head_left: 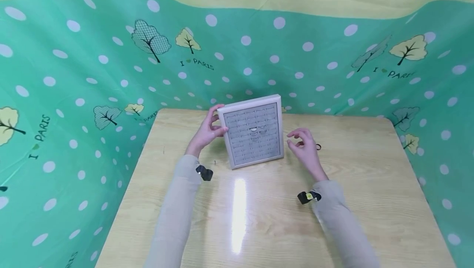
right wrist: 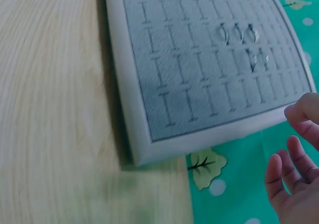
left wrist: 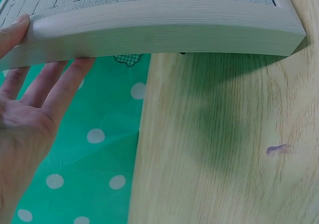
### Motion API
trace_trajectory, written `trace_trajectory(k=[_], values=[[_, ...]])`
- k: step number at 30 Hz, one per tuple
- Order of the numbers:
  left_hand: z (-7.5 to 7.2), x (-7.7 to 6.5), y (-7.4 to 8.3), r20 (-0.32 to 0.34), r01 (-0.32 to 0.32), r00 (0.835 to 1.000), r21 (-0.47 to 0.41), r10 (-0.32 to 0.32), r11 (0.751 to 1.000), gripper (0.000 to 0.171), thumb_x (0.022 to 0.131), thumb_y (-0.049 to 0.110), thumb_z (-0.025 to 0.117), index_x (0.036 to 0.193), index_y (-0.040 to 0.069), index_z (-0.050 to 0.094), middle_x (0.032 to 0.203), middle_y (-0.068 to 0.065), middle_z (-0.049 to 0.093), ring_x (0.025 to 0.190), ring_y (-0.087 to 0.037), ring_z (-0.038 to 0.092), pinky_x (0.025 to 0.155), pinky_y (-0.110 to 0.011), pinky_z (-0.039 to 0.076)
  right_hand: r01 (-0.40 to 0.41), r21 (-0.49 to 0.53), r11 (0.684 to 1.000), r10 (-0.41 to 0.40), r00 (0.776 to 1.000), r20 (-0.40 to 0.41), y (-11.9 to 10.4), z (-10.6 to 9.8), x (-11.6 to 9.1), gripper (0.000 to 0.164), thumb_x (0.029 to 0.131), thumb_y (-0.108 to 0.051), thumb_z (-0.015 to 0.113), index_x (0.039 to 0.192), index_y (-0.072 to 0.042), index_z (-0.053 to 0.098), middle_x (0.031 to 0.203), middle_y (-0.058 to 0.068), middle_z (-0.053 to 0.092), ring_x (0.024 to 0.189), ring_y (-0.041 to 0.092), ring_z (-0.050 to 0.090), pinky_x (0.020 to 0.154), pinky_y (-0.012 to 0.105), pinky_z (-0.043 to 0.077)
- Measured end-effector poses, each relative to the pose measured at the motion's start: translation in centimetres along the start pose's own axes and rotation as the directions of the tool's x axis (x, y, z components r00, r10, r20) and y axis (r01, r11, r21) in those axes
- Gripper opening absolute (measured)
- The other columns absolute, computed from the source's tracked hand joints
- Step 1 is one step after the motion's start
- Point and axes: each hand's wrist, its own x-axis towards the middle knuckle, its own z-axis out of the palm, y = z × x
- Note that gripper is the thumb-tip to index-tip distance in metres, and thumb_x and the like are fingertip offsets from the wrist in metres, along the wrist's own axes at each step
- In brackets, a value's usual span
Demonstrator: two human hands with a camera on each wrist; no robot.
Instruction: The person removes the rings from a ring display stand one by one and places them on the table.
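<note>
A ring display tray point(head_left: 266, 146) with a pale frame and a grey slotted pad stands tilted up on the table. My left hand point(head_left: 207, 133) grips its upper left edge, thumb on the front of the frame and fingers behind. Several rings point(right wrist: 239, 32) sit in slots near the middle of the pad, seen most clearly in the right wrist view. Beside the tray's right edge is my right hand point(head_left: 304, 146), its fingers loosely bent with nothing between them. In the head view a small gap separates it from the frame.
The wooden table point(head_left: 370, 202) carries a small dark loop point(head_left: 318, 146) just right of my right hand. A purplish mark point(left wrist: 277, 150) shows on the wood. Behind the table hangs a green dotted curtain point(head_left: 229, 54), close to the tray's back.
</note>
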Motion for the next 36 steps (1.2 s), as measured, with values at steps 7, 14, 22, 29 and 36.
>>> trace_trajectory(k=[7,14,22,29,36], values=[[-0.1,0.0,0.0,0.014,-0.025,1.0,-0.008,0.025,1.0,0.081,0.086,-0.013,0.061,0.149,0.022,0.025,0.128,-0.024,0.049,0.096,-0.045,0.062,0.075,-0.048,0.058,0.024,-0.007,1.0,-0.024,0.999,0.034,-2.2,1.3,0.4,0.022,0.079,0.012,0.067,0.1,0.006,0.065,0.113,0.02,0.051,0.094,0.034,0.052,0.068,0.022,0.05],[-0.2,0.0,0.1,0.019,-0.023,1.0,-0.018,0.023,1.0,0.082,0.086,-0.013,0.062,0.149,0.024,0.025,0.128,-0.024,0.049,0.097,-0.044,0.062,0.076,-0.048,0.058,0.066,0.007,0.998,-0.067,0.995,0.07,-3.2,2.9,1.0,0.024,0.079,0.011,0.068,0.102,0.006,0.065,0.111,0.02,0.052,0.09,0.035,0.052,0.068,0.035,0.052],[-0.4,0.3,0.0,0.028,-0.003,1.0,-0.021,0.004,1.0,0.081,0.087,-0.01,0.063,0.15,0.022,0.023,0.131,-0.025,0.046,0.1,-0.046,0.06,0.079,-0.048,0.057,0.047,0.03,0.998,-0.05,0.992,0.113,-3.4,4.8,1.4,0.023,0.08,0.008,0.067,0.102,0.007,0.065,0.112,0.019,0.053,0.087,0.035,0.054,0.068,0.033,0.052],[0.0,-0.4,1.7,0.047,-0.01,0.999,-0.025,0.012,1.0,0.078,0.087,-0.013,0.06,0.149,0.016,0.022,0.13,-0.028,0.045,0.099,-0.047,0.06,0.079,-0.049,0.056,-0.01,0.025,1.0,0.007,0.992,0.123,-3.0,6.2,1.8,0.022,0.081,0.005,0.067,0.103,0.003,0.064,0.107,0.015,0.051,0.087,0.029,0.053,0.07,0.029,0.048],[0.1,-0.9,2.2,0.049,-0.01,0.999,-0.025,0.012,1.0,0.078,0.087,-0.013,0.06,0.149,0.015,0.022,0.13,-0.029,0.045,0.1,-0.048,0.06,0.079,-0.048,0.057,-0.034,0.014,0.999,0.033,0.998,0.056,-2.3,7.2,1.7,0.023,0.081,0.007,0.066,0.104,0.003,0.065,0.103,0.015,0.051,0.08,0.025,0.052,0.065,0.022,0.045]])
